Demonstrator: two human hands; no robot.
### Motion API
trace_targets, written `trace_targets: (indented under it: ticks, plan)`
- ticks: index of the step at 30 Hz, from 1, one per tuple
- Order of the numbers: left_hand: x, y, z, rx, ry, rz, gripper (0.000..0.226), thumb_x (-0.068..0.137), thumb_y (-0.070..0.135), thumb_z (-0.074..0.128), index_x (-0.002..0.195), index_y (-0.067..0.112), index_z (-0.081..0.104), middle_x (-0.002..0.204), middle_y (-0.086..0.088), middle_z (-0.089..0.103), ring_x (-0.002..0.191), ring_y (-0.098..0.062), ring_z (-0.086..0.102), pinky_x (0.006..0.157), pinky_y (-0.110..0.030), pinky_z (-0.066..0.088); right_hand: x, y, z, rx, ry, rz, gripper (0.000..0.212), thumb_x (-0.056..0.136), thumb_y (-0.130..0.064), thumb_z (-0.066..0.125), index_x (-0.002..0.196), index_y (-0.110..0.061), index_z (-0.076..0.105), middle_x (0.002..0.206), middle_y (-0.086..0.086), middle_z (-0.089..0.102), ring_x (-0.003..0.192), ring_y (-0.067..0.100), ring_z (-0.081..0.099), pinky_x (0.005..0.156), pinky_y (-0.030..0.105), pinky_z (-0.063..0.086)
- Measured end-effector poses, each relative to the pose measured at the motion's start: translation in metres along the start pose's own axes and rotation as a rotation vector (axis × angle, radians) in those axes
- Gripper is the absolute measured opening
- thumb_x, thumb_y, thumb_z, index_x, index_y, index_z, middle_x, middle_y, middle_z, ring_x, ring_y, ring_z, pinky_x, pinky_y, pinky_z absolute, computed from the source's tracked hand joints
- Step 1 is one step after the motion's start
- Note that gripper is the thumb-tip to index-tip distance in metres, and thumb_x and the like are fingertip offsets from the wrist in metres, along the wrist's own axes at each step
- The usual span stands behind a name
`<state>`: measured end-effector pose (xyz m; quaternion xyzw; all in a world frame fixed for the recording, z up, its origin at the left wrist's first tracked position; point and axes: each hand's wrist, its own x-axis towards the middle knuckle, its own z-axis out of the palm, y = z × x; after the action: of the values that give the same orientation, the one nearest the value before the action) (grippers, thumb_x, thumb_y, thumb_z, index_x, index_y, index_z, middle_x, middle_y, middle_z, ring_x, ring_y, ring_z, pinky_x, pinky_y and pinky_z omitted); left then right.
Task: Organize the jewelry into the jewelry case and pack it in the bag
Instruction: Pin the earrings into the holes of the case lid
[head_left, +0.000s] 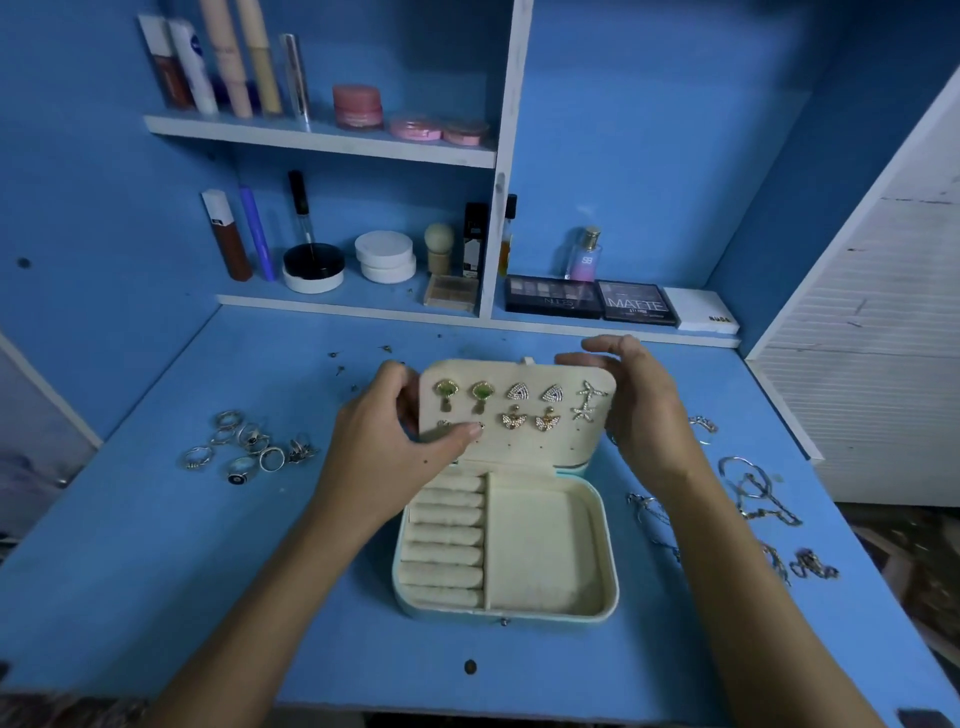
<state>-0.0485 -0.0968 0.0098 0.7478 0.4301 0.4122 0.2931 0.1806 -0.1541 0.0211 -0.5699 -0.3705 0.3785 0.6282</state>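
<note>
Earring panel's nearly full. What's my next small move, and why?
Probably finish seating the earring under the left hand thumb while the right hand steadies the lid. Then start on the rings: the ring rolls are bare.

One jewelry case (545, 551), open, with seven ring rolls (447, 540) in its base; nine earrings (514, 405) visible pinned in the lid, a tenth part hidden under a thumb. Near the worktop's left edge: cluster of rings (244, 447), roughly eight, exact count unclear. Near the right edge: several tangled chains (758, 499), not separable; two hands in view.
</note>
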Motion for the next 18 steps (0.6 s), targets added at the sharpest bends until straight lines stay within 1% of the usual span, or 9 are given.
trace_targets:
  ticks: [2, 5, 7, 9, 12, 14, 15, 16, 18]
  plan:
    - [0.003, 0.001, 0.002, -0.008, -0.004, -0.037, 0.045, 0.067, 0.036, 0.088, 0.083, 0.018, 0.050, 0.073, 0.009, 0.062, 0.071, -0.007, 0.057, 0.055, -0.016, 0.044, -0.003, 0.008, 0.002, -0.040, 0.036, 0.002, 0.043, 0.099, -0.053, 0.036, 0.112, -0.025, 0.067, 0.096, 0.000, 0.073, 0.090, 0.016, 0.066, 0.078, 0.031, 0.047]
    - [0.008, -0.004, 0.006, 0.007, -0.026, -0.067, 0.045, 0.068, 0.042, 0.087, 0.085, 0.024, 0.049, 0.079, 0.009, 0.062, 0.071, -0.011, 0.055, 0.058, -0.021, 0.044, -0.006, 0.014, 0.004, -0.119, 0.045, -0.020, 0.043, 0.094, -0.062, 0.035, 0.114, -0.042, 0.068, 0.108, 0.006, 0.071, 0.105, 0.022, 0.066, 0.097, 0.039, 0.050]
    - [0.010, -0.009, 0.008, 0.031, -0.046, -0.096, 0.045, 0.069, 0.047, 0.084, 0.090, 0.028, 0.049, 0.086, 0.010, 0.061, 0.078, -0.012, 0.054, 0.064, -0.029, 0.046, -0.007, 0.015, 0.007, -0.167, 0.069, -0.038, 0.040, 0.098, -0.058, 0.035, 0.113, -0.042, 0.067, 0.114, 0.000, 0.071, 0.112, 0.015, 0.065, 0.106, 0.039, 0.046]
    - [0.010, -0.013, 0.012, 0.031, -0.046, -0.128, 0.045, 0.070, 0.049, 0.083, 0.094, 0.031, 0.051, 0.091, 0.010, 0.058, 0.081, -0.012, 0.052, 0.065, -0.027, 0.041, -0.008, 0.016, 0.009, -0.207, 0.097, -0.043, 0.041, 0.099, -0.057, 0.034, 0.113, -0.039, 0.068, 0.118, -0.010, 0.070, 0.118, 0.005, 0.060, 0.110, 0.036, 0.042]
    - [0.009, -0.016, 0.016, 0.002, -0.015, -0.171, 0.042, 0.070, 0.046, 0.084, 0.096, 0.032, 0.055, 0.094, 0.013, 0.058, 0.080, -0.004, 0.049, 0.063, -0.015, 0.036, -0.009, 0.019, 0.011, -0.229, 0.109, -0.015, 0.042, 0.105, -0.052, 0.032, 0.120, -0.034, 0.067, 0.121, -0.016, 0.068, 0.119, -0.003, 0.057, 0.108, 0.027, 0.042]
    - [0.008, -0.018, 0.018, -0.014, 0.005, -0.186, 0.040, 0.070, 0.044, 0.085, 0.098, 0.031, 0.059, 0.095, 0.015, 0.058, 0.080, 0.001, 0.048, 0.062, -0.008, 0.037, -0.011, 0.021, 0.013, -0.256, 0.110, 0.003, 0.043, 0.105, -0.051, 0.030, 0.126, -0.034, 0.064, 0.119, -0.024, 0.064, 0.112, -0.015, 0.054, 0.094, 0.009, 0.039]
    - [0.007, -0.019, 0.019, -0.013, 0.008, -0.190, 0.039, 0.070, 0.043, 0.085, 0.099, 0.030, 0.061, 0.096, 0.015, 0.058, 0.080, 0.003, 0.048, 0.063, -0.005, 0.036, -0.012, 0.022, 0.014, -0.274, 0.112, 0.012, 0.043, 0.105, -0.052, 0.030, 0.127, -0.035, 0.063, 0.116, -0.029, 0.061, 0.105, -0.021, 0.052, 0.085, 0.004, 0.038]
    - [0.006, -0.020, 0.019, -0.013, 0.008, -0.191, 0.039, 0.071, 0.042, 0.084, 0.101, 0.030, 0.063, 0.096, 0.015, 0.057, 0.079, 0.005, 0.048, 0.063, -0.004, 0.037, -0.012, 0.023, 0.015, -0.295, 0.115, 0.013, 0.043, 0.105, -0.052, 0.029, 0.128, -0.035, 0.061, 0.114, -0.030, 0.060, 0.100, -0.023, 0.052, 0.081, 0.003, 0.037]
    - [0.005, -0.022, 0.020, -0.015, 0.011, -0.197, 0.034, 0.075, 0.040, 0.081, 0.103, 0.028, 0.067, 0.096, 0.012, 0.057, 0.078, 0.004, 0.050, 0.063, -0.004, 0.037, -0.011, 0.025, 0.016, -0.353, 0.118, -0.005, 0.046, 0.105, -0.051, 0.029, 0.133, -0.031, 0.059, 0.120, -0.024, 0.059, 0.108, -0.013, 0.052, 0.089, 0.008, 0.036]
